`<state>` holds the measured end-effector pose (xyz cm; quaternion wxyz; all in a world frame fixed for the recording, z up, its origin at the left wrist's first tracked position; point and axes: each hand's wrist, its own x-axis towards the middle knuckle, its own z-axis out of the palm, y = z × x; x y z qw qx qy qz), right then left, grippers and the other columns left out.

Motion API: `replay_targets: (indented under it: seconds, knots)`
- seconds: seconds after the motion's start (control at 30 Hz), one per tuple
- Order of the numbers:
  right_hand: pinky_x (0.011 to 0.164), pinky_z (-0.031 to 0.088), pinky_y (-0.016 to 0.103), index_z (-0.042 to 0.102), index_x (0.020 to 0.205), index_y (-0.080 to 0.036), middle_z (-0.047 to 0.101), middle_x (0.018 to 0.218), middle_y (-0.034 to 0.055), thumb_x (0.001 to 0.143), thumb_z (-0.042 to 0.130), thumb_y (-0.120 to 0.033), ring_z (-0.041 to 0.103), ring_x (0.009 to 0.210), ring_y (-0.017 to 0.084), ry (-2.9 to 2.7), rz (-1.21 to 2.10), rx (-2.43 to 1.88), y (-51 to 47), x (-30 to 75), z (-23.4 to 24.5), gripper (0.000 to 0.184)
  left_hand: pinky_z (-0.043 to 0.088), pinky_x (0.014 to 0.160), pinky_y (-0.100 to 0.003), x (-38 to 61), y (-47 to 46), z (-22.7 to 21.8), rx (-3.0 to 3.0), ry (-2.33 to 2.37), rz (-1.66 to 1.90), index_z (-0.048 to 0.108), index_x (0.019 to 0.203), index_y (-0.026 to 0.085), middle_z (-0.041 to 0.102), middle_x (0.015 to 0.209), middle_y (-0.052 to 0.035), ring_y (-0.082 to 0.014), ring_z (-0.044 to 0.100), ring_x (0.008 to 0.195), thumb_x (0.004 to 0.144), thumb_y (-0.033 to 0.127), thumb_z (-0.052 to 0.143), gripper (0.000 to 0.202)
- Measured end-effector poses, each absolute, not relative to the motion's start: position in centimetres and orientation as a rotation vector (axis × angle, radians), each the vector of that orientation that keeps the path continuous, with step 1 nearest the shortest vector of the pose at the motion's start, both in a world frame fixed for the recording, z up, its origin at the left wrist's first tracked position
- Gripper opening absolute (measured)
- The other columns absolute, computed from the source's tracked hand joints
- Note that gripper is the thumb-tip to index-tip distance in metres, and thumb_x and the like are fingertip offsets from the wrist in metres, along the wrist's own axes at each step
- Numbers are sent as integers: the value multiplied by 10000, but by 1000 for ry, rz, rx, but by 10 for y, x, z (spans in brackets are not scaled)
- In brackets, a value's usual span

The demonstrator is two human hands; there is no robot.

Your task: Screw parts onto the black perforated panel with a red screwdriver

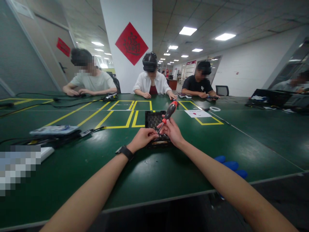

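A screwdriver with a black and red handle leans over a small black crate. My right hand is closed around the screwdriver low down, near the front of its handle, and the handle points up and away. By the tip of its shaft, my left hand has its fingers pinched together over the crate's left front. Whatever lies between those fingers is too small to make out. The crate has a latticed inside, and the hands partly hide it.
Blue rounded objects lie right of my right forearm. Further left are a flat light-blue box and cables. A white sheet and a white ring lie beyond the crate. Several people sit across the green table.
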<state>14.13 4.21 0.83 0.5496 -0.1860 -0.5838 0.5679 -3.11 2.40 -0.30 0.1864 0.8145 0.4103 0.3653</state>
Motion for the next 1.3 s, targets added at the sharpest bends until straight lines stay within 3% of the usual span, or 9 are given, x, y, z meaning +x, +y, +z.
replay_targets:
  seconds: [0.13,0.3,0.43,0.63,0.83,1.03,1.3]
  knots:
    - [543,465,243,413,1166,-231,626,767,-1,871,416,-398,582,536,93,-1373,1360,-435,44,142,7,339,367,598,-220,-31,22,1,2368,1129,1011,638,819,150,632,707,-18,-110,527,623,855,361,447,287]
    - [546,466,239,420,1166,-234,625,775,-4,860,437,-404,579,545,90,-1403,1372,-427,43,141,7,350,325,523,-208,-28,22,-2,2378,1274,1118,618,812,167,572,648,15,-96,464,557,717,444,620,294]
    - [555,469,243,423,1170,-239,628,785,1,856,445,-410,584,558,92,-1428,1369,-422,41,140,8,358,328,512,-202,-27,22,-3,2338,1260,1162,607,765,158,552,614,24,-88,456,538,700,437,638,288]
    - [561,472,248,420,1167,-241,629,785,2,856,442,-421,585,557,93,-1434,1364,-430,41,141,8,361,340,528,-206,-29,24,-4,2335,1238,1125,642,802,149,601,653,-3,-99,482,561,754,397,590,257]
    - [559,466,246,439,1129,-229,631,776,6,862,436,-409,590,549,93,-1413,1396,-422,45,141,5,323,382,660,-238,-30,24,-3,2427,1170,1111,667,892,169,659,802,-42,-132,553,698,845,337,477,257]
    - [544,464,242,442,1122,-224,623,761,0,854,448,-415,584,539,93,-1408,1412,-432,42,141,8,329,331,541,-212,-29,24,-4,2361,1259,1114,620,793,157,606,683,0,-103,480,575,733,437,609,287]
    - [568,473,255,434,1134,-230,635,795,8,847,448,-442,589,569,98,-1416,1397,-438,42,141,7,357,317,542,-210,-30,24,-2,2392,1224,1087,615,783,148,579,659,2,-101,464,572,787,388,550,249]
